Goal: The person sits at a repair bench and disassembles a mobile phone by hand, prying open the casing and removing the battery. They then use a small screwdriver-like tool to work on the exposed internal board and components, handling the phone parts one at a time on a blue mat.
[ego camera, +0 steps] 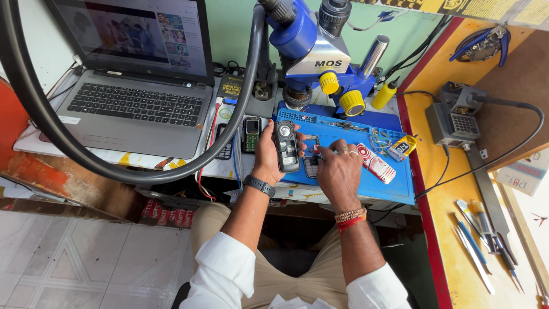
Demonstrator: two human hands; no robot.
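A: Left hand (267, 153)?
B: Wrapped around a small dark phone body (285, 146), held upright over the near edge of the blue mat (394, 189), below the blue microscope (317, 54).
A: Right hand (338, 170)?
B: Resting on the mat, fingers curled on a small part (311, 163) just beside the phone; can't tell how tightly it grips.
A: Around them?
B: Red-and-white tube (376, 163) right of the hand, open laptop (134, 106) on the table to the left.
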